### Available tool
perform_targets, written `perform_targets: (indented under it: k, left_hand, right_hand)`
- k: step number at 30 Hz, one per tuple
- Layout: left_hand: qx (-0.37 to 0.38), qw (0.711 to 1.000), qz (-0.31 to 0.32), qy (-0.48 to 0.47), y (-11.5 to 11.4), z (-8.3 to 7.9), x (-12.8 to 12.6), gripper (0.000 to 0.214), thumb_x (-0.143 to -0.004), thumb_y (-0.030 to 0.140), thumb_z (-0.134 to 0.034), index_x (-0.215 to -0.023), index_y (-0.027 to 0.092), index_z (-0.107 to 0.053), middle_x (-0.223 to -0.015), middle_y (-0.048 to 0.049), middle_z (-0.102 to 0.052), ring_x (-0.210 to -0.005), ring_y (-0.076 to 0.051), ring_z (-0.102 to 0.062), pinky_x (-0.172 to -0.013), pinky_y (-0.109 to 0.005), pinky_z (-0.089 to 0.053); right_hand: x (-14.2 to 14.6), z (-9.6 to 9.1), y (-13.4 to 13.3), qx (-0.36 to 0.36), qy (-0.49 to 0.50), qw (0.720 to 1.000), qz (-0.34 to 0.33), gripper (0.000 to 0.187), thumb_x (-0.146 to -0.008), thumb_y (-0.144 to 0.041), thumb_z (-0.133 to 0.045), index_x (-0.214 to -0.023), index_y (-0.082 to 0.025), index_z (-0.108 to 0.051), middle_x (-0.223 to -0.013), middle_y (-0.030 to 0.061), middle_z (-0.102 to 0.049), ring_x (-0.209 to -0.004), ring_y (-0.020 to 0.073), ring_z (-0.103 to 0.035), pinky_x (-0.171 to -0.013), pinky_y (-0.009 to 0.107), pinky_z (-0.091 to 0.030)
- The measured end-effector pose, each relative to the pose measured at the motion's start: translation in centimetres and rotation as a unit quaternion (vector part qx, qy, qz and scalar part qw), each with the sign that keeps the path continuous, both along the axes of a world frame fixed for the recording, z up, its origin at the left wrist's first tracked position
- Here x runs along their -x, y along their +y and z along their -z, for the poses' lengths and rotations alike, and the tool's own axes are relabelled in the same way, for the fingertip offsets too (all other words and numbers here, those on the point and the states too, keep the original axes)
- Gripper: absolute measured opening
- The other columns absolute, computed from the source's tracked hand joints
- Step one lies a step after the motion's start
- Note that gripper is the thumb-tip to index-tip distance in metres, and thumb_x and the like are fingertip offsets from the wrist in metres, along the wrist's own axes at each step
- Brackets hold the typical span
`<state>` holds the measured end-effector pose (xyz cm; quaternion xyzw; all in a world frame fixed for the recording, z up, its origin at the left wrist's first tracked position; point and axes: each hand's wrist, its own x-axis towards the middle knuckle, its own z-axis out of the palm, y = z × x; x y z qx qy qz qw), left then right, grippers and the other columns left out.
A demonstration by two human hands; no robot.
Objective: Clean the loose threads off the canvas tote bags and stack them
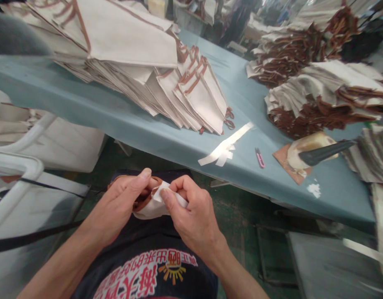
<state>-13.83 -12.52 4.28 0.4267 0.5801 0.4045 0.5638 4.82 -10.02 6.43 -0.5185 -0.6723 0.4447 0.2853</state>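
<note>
Both my hands meet over my lap, below the table's front edge. My left hand (121, 205) is closed round a small piece of cream cloth with a brown strap (147, 203). My right hand (188, 211) pinches the white edge of the same piece between thumb and fingers. Most of the piece is hidden inside my hands. On the blue table (141, 128) above them lies a fanned stack of cream bags with brown handles (166, 79).
White tape strips (225, 147) and a small pink cutter (259, 158) lie near the table's front edge. A dark-bladed tool (325, 151) rests on a cardboard piece. More bag piles (318, 95) fill the right side. A white frame (20, 166) stands at the left.
</note>
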Motion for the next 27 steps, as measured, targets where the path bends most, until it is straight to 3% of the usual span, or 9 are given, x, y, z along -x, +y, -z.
perform_targets:
  k: [6,11,13,21,27]
  left_hand:
    - [-0.008,1.000,0.012,-0.021,0.4,-0.4,0.9,0.065,-0.101,0.075,-0.065,-0.077,0.018,-0.084,-0.063,-0.0011,-0.067,-0.055,-0.014,-0.048,-0.051,-0.024,-0.041]
    - [0.005,0.999,0.040,-0.006,0.5,-0.2,1.9,0.024,-0.082,0.044,-0.084,-0.089,0.022,-0.088,-0.085,-0.0040,-0.085,-0.079,-0.023,-0.076,-0.068,-0.025,-0.061]
    - [0.002,0.999,0.049,0.011,0.6,-0.3,1.6,0.028,-0.080,0.044,-0.083,-0.096,0.021,-0.089,-0.094,-0.0061,-0.089,-0.087,-0.027,-0.081,-0.074,-0.029,-0.066]
    - [-0.062,0.985,0.017,0.162,0.9,-1.1,-0.3,0.033,-0.084,0.043,-0.061,-0.088,0.021,-0.086,-0.087,-0.0054,-0.090,-0.081,-0.027,-0.082,-0.075,-0.032,-0.064]
    - [-0.076,0.977,0.007,0.198,0.9,-1.2,-0.5,0.038,-0.087,0.046,-0.057,-0.088,0.022,-0.086,-0.094,-0.0063,-0.091,-0.086,-0.030,-0.084,-0.077,-0.035,-0.065]
  right_hand:
    - [0.5,0.4,-0.2,-0.050,-0.029,0.998,0.017,0.024,-0.101,-0.043,-0.066,-0.084,-0.026,-0.064,-0.061,-0.0041,-0.064,-0.050,0.0144,-0.053,-0.058,0.028,-0.034]
    - [0.5,1.0,0.4,-0.051,-0.065,0.997,0.008,0.025,-0.104,-0.044,-0.066,-0.089,-0.025,-0.068,-0.063,-0.0033,-0.068,-0.054,0.0165,-0.060,-0.059,0.027,-0.036]
    - [0.6,1.2,0.6,-0.047,-0.081,0.996,0.005,0.025,-0.105,-0.045,-0.066,-0.090,-0.025,-0.069,-0.063,-0.0035,-0.068,-0.055,0.0172,-0.062,-0.060,0.028,-0.036]
    - [0.9,2.0,1.1,0.005,-0.076,0.997,0.001,0.027,-0.104,-0.048,-0.065,-0.090,-0.025,-0.066,-0.061,-0.0052,-0.063,-0.055,0.0173,-0.058,-0.063,0.029,-0.034]
    - [0.8,1.8,1.5,0.041,-0.045,0.998,-0.007,0.028,-0.104,-0.049,-0.067,-0.089,-0.026,-0.063,-0.061,-0.0070,-0.060,-0.055,0.0164,-0.056,-0.065,0.030,-0.036]
